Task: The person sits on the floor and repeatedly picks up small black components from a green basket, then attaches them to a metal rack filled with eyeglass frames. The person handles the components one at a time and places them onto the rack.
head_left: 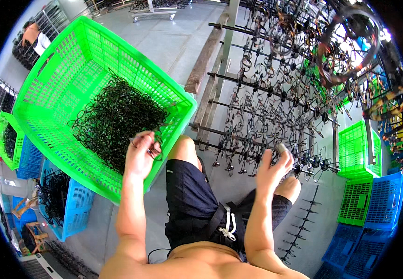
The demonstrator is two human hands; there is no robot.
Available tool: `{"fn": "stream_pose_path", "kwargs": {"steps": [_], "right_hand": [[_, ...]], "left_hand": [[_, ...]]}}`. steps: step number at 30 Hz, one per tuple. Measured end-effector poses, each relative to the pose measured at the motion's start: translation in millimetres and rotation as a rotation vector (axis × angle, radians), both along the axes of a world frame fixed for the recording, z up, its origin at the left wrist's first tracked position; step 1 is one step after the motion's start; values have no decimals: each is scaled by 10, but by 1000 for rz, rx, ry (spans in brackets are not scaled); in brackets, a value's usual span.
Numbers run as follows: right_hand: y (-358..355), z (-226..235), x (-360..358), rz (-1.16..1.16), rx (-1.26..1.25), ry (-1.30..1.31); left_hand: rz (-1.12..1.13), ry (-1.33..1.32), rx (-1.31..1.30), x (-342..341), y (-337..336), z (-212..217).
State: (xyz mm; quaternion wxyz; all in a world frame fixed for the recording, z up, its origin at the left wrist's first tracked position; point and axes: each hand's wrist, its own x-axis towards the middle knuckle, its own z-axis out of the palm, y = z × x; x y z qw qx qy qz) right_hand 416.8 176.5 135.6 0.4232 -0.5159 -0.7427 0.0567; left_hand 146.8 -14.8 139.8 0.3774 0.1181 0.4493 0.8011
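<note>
A large green basket (113,44) stands at my left, tilted toward me. It holds a tangled heap of thin dark loops (113,116) that look like eyeglass frames. My left hand (139,151) is over the near right part of the heap, fingers closed on a few dark loops (156,149). At my right, my right hand (275,169) is raised in front of a rack, thumb and bent fingers apart, with nothing visible between them. A pale cover sits on one fingertip. Similar dark frames (257,97) hang in rows from the rack's black rods (252,83).
Left of me, a blue crate (78,204) holds more dark pieces. Green (354,200) and blue crates (385,200) are stacked at the right. A rod with short prongs (303,223) lies on the floor. Another person (34,35) is at the far left.
</note>
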Motion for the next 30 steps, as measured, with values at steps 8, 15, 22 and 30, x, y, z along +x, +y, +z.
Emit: {"fn": "stream_pose_path", "kwargs": {"steps": [8, 15, 22, 30], "right_hand": [[-920, 3, -289, 776, -639, 820], [-131, 201, 682, 358, -749, 904], [542, -417, 840, 143, -634, 1109], [489, -250, 707, 36, -592, 1100]], "left_hand": [[-338, 73, -190, 1551, 379, 73], [-459, 447, -168, 1723, 405, -34], [-441, 616, -223, 1761, 409, 106], [-304, 468, -281, 1664, 402, 40]]}}
